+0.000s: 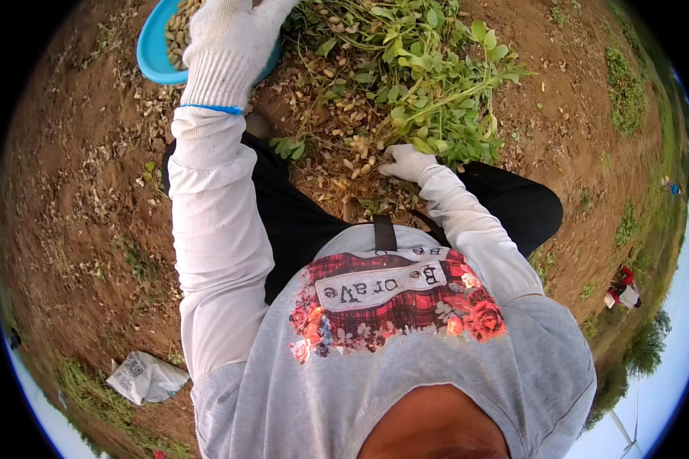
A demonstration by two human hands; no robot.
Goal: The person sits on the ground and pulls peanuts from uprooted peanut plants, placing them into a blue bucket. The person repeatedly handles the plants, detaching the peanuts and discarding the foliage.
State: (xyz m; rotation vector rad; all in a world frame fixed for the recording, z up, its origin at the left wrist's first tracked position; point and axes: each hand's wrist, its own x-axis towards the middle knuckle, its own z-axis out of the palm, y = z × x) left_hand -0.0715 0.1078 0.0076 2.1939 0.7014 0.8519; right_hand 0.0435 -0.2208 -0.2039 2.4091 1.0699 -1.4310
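Observation:
My left hand (229, 43), in a white knit glove with a blue cuff edge, is over the blue plastic basin (154, 57). Its fingertips are cut off by the top of the view, so what they hold is hidden. Peanuts in the shell (178, 31) lie in the basin. My right hand (409, 163), also gloved in white, is down by the root end of the uprooted peanut plants (425, 92). Its fingers are curled beside a cluster of peanut pods (359, 152); whether they grip a stem is unclear.
My black-trousered legs (517, 198) are bent on either side of soil strewn with dry leaves (327, 178). A white printed sack (146, 377) lies behind at left. Another person (626, 290) is far off at right, near trees and a wind turbine (628, 433).

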